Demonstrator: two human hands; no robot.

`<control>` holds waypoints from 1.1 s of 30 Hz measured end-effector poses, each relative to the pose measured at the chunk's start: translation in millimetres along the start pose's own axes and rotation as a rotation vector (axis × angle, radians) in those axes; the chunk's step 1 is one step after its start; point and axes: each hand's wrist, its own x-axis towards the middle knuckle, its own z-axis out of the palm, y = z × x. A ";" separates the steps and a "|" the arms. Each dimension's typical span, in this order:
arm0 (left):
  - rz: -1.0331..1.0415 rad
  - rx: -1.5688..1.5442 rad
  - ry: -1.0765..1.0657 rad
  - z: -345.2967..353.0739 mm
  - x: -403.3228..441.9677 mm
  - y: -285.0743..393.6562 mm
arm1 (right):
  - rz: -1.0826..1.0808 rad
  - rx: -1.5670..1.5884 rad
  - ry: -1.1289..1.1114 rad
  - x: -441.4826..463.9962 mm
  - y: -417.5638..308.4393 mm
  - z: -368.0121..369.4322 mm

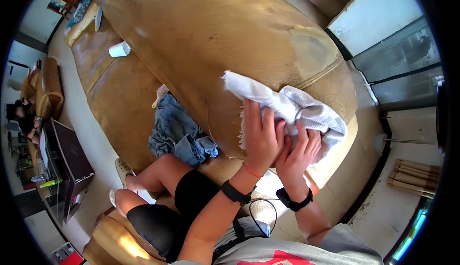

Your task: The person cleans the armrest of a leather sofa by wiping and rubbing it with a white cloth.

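A white cloth (311, 104) with a frayed edge lies bunched over the end of a worn tan leather sofa (201, 30). My left hand (262, 138) rests on the cloth's near left part, fingers stretched out over it. Close beside it, my right hand (298, 152) has its fingers bent into the folds and grips the cloth. The two thumbs almost meet, and the cloth beneath the palms is hidden. A peeled, paler patch (314, 49) shows on the leather just beyond the cloth.
Crumpled blue denim (177, 131) lies on the seat, with a hairbrush (160, 92) at its far end. Farther along is a white cup (120, 49). A dark-sided table (69, 147) stands at left, and another person (28, 116) is behind it. Rolled tan material (414, 176) is at right.
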 end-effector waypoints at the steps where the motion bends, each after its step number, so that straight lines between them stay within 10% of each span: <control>1: 0.010 0.019 0.008 2.3 1.4 -1.2 | -0.007 -0.008 0.017 -3.6 2.9 1.4; 33: 0.157 0.204 0.137 -14.0 -26.5 -4.7 | -0.105 0.165 0.181 -21.7 7.4 -6.5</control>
